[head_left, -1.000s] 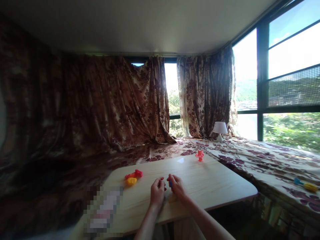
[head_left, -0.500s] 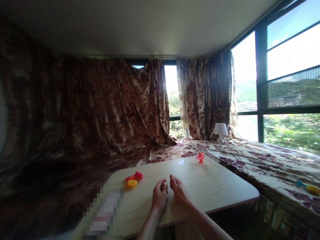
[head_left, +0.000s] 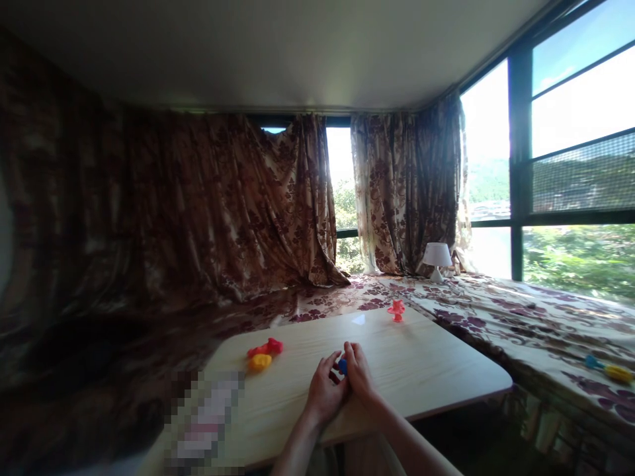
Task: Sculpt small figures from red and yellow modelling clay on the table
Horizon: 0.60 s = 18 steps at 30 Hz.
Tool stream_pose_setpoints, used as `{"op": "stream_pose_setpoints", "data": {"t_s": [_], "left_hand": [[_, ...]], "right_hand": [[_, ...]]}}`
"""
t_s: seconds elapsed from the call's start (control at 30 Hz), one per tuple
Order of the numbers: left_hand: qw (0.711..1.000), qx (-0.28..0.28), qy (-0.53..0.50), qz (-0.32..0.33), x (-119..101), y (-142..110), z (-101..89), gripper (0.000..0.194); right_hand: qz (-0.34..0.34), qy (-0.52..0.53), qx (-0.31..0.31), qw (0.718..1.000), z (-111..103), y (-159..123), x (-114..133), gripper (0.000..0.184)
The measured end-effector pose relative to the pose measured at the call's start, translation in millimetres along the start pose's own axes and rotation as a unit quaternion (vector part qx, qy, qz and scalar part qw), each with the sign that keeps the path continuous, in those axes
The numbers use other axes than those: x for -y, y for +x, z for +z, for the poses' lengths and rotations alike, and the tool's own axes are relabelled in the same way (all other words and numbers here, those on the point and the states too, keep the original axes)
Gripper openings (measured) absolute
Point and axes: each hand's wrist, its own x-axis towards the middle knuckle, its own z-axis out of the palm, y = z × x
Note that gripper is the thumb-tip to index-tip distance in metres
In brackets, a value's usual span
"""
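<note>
Between my two hands, over the near middle of the table [head_left: 397, 363], a small blue lump [head_left: 342, 365] shows, mostly covered by fingers. My left hand [head_left: 325, 391] cups it from the left with curled fingers. On the other side my right hand [head_left: 359, 370] presses against it, its fingers close together. To the left on the tabletop lie a red lump [head_left: 272, 345] and a yellow lump [head_left: 260, 361], side by side. A pinkish-red, flower-like piece [head_left: 397, 310] stands upright near the far right edge. What the lumps are made of, I cannot tell.
A blurred-out flat item [head_left: 206, 416] lies at the table's near left. Beyond the table runs a ledge with flowered cloth [head_left: 476, 311], bearing a white lamp [head_left: 437, 261]. At far right a blue and yellow object [head_left: 618, 373] rests on the cloth. Patterned curtains [head_left: 278, 211] hang behind.
My hands have come together and moved slightly away from me and to the right. The blue lump, hidden before, now shows between them. The other pieces stay put.
</note>
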Motion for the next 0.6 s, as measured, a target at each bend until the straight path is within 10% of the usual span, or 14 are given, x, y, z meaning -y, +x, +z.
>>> {"op": "stream_pose_setpoints", "data": {"t_s": [0.2, 0.43, 0.6], "left_hand": [[0.999, 0.007, -0.010, 0.034, -3.3, -1.3, -1.9, 0.033], [0.984, -0.103, -0.128, -0.074, -5.6, 4.3, -13.1, 0.046], [0.988, -0.080, -0.116, -0.059, 0.6, 6.2, -10.7, 0.048]], "right_hand": [[0.001, -0.016, 0.034, 0.999, -4.2, -1.1, 2.4, 0.036], [0.010, 0.046, 0.165, 0.985, -4.4, -2.8, 4.2, 0.034], [-0.013, 0.008, 0.137, 0.990, -5.0, 0.8, 1.3, 0.036]]}}
